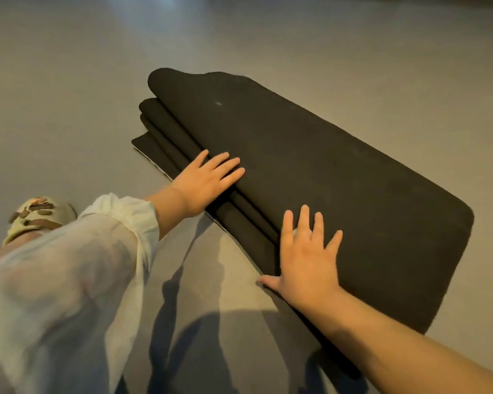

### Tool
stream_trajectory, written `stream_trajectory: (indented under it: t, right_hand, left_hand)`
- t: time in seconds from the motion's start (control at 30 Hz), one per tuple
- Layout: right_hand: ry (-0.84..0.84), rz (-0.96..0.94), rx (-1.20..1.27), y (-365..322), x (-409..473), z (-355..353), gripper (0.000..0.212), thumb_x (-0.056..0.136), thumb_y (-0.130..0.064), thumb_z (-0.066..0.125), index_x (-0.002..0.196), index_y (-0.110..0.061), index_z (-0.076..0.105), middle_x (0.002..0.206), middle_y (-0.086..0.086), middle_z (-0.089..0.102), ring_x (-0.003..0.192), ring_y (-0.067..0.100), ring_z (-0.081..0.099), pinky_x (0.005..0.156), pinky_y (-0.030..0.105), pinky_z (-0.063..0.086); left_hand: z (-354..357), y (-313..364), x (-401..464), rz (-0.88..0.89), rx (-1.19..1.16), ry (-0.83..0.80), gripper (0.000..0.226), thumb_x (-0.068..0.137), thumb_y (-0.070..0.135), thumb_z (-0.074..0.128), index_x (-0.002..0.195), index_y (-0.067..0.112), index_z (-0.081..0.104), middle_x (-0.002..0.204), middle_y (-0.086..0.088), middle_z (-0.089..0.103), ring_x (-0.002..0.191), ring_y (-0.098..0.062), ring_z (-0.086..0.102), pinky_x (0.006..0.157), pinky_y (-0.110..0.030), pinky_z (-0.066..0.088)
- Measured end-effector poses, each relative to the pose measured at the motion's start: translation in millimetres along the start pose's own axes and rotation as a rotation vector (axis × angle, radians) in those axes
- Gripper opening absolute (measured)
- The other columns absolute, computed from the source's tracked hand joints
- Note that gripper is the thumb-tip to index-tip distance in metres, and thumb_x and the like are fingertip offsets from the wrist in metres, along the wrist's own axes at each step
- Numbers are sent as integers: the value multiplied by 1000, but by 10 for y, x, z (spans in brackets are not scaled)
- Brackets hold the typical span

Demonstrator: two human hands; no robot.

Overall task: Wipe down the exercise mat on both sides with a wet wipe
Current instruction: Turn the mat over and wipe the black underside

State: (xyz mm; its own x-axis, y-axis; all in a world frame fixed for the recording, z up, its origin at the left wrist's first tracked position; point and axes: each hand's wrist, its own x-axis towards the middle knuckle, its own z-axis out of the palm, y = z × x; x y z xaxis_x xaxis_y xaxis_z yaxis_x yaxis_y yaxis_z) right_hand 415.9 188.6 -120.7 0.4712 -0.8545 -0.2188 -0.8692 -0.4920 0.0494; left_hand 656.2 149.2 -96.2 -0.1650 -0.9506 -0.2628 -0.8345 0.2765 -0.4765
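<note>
A black exercise mat [310, 172] lies on the grey floor, folded over itself in several layers along its near left edge. My left hand [205, 182] rests flat on the folded edge, fingers straight. My right hand [306, 254] presses flat on the top layer nearer to me, fingers spread, thumb off the mat's edge on the floor. A small pale patch shows between my right fingers; I cannot tell what it is. No wet wipe is plainly in view.
Grey floor [296, 38] surrounds the mat. A foot in a pale sandal [37, 217] stands at the left, next to my white sleeve [69, 280]. Shadows of my arms fall on the floor below the mat.
</note>
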Motion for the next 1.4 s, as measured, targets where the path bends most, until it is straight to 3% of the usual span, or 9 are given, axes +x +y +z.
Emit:
stream_trajectory:
  t: [0.2,0.5,0.73,0.93,1.0,1.07,1.17,1.3,1.4]
  right_hand:
    - [17,-9,-20,-102,34,288,125,79,-57,61,122,-16,-48,151,27,-19,140,47,-11,103,71,3]
    - [-53,-182,-86,-12,96,340,82,92,-17,49,149,-27,-8,151,31,-15,139,50,-8,106,68,1]
    - [116,-370,-365,1379,173,304,74,97,-15,37,147,-28,-16,153,28,-10,141,44,6,111,56,10]
    - [-12,-234,-677,2344,359,89,74,100,-17,26,132,-28,-40,150,21,7,124,31,33,96,36,31]
    - [18,-151,-627,2329,327,52,74,98,-18,31,142,-27,-27,140,18,23,117,28,40,91,34,35]
    - [129,-128,-436,2139,242,34,75,87,-24,55,151,-19,15,124,13,46,106,28,51,80,34,42]
    - [321,-273,-138,1625,147,0,82,50,-32,81,125,-6,59,101,13,64,80,29,63,63,31,48]
    - [282,-291,-80,802,263,-51,104,61,-44,74,145,-1,29,115,10,52,91,27,55,74,35,43]
    - [237,-273,-123,322,398,-53,111,75,-41,69,147,1,-4,120,9,40,103,24,46,83,35,38]
  left_hand:
    - [38,-88,171,-71,124,-50,115,81,33,66,141,25,-30,155,-18,-13,144,-34,-6,114,-51,5]
    - [-85,3,377,97,134,-231,74,92,19,50,150,13,5,130,-8,47,116,-23,50,107,-35,30]
    - [-435,545,382,134,35,-179,76,94,44,47,150,11,9,133,-8,49,119,-25,48,113,-37,20]
    - [-797,1380,584,124,-148,-93,74,95,48,41,150,10,9,136,-13,46,125,-29,40,113,-43,16]
    - [-814,1422,625,137,-194,-60,72,96,46,41,150,10,10,135,-12,47,122,-28,42,110,-39,24]
    - [-800,1298,639,177,-292,-26,69,95,42,42,150,14,12,135,-10,48,120,-25,44,104,-34,34]
    - [-807,896,562,214,-574,21,65,92,30,52,149,22,21,139,-7,45,128,-19,38,106,-28,32]
    - [-724,228,371,260,-514,18,84,85,26,62,149,34,8,156,2,18,141,-17,19,113,-28,17]
    - [-499,-273,161,76,-442,-257,106,81,39,67,133,54,-25,158,1,-2,143,-25,13,114,-35,18]
